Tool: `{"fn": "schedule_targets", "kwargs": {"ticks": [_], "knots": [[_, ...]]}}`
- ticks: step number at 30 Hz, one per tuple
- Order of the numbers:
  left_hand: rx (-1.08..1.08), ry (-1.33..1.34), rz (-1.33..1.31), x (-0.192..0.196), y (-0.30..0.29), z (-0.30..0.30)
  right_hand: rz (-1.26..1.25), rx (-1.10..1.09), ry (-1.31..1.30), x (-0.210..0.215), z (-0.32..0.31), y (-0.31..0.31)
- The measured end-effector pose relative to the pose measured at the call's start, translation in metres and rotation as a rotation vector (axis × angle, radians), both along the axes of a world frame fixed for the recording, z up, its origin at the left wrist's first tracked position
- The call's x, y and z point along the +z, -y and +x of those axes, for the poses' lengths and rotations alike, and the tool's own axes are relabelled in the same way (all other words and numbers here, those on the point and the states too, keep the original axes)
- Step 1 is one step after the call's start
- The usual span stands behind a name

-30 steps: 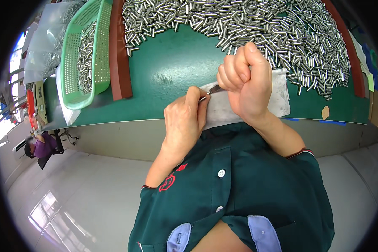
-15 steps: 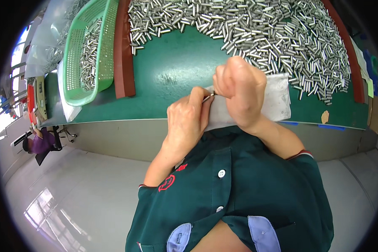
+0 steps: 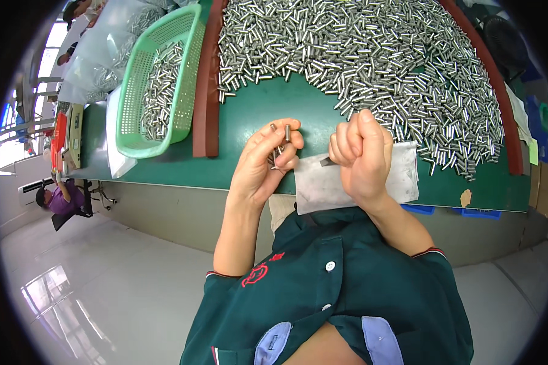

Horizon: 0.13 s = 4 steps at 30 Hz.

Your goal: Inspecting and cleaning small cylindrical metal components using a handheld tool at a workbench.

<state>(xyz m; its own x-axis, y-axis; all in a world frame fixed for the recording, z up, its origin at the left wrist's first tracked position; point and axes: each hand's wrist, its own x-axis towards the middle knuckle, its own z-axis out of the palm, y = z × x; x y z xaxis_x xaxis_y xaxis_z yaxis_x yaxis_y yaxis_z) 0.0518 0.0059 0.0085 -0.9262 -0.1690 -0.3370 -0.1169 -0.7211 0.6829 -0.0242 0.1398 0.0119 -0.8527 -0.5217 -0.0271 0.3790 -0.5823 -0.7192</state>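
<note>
My left hand [image 3: 259, 161] is curled, palm up, over the green tabletop [image 3: 243, 121], with several short metal pins [image 3: 287, 133] held among its fingers. To the right, my right hand [image 3: 364, 155] is closed in a fist above a white cloth [image 3: 316, 188]. From the bottom of that fist, on the side facing my left hand, sticks the flat dark tip of a slim tool [image 3: 327, 162]; the fingers hide the rest. The two hands are apart. Beyond them a wide heap of shiny metal pins [image 3: 359, 61] covers the far part of the table.
A green plastic basket [image 3: 125, 115] of pins stands at the left, beside a red-brown rail [image 3: 206, 121]. Another such rail [image 3: 499, 103] borders the heap on the right. Plastic bags [image 3: 94, 61] of parts lie at the far left. A person in purple [image 3: 65, 198] sits beyond.
My hands have moved apart; the left has turned palm up and spread so that its pins show. The view has shifted, and the tool tip now shows below my right fist.
</note>
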Motion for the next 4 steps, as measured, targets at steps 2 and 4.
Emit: {"fn": "schedule_targets", "kwargs": {"ticks": [2, 4], "knots": [[0.019, -0.008, 0.05, 0.0, 0.003, -0.005, 0.0, 0.001, -0.008, -0.003, -0.001, -0.001], [-0.086, -0.206, 0.222, -0.01, 0.021, -0.014, -0.014, 0.011, -0.036, -0.002, -0.001, 0.0]]}}
